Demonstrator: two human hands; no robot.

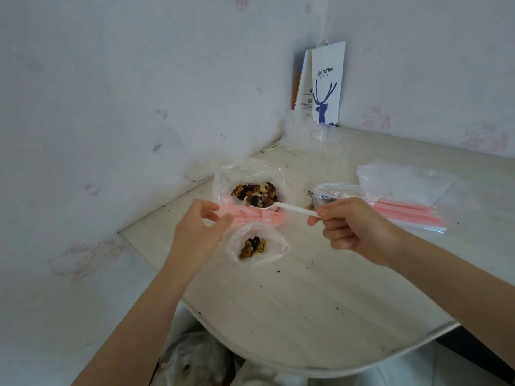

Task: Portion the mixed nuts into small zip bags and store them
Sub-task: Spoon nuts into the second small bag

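Between the two hands a white plastic spoon (pixel 281 206) reaches leftward from the right hand (pixel 356 227), whose thumb and forefinger pinch the end of its handle while the other fingers curl under. Its bowl, heaped with mixed nuts (pixel 255 201), hangs at the near lip of the big bag (pixel 223 179), which lies open just beyond the left fingertips and holds a dark pile of nuts. The left hand (pixel 199 232) has its thumb and curled fingers narrowed on the left end of a pink zip strip (pixel 259 216); it looks like a pinch, though which bag the strip belongs to I cannot tell. Just beside that thumb, on the near side of the strip, the small zip bag (pixel 274 250) lies open on the table (pixel 292 307) with a little clump of nuts inside. Past the right knuckles sits a stack of empty bags (pixel 404 185). Far beyond both hands, a paper coffee bag (pixel 327 84) stands in the corner.
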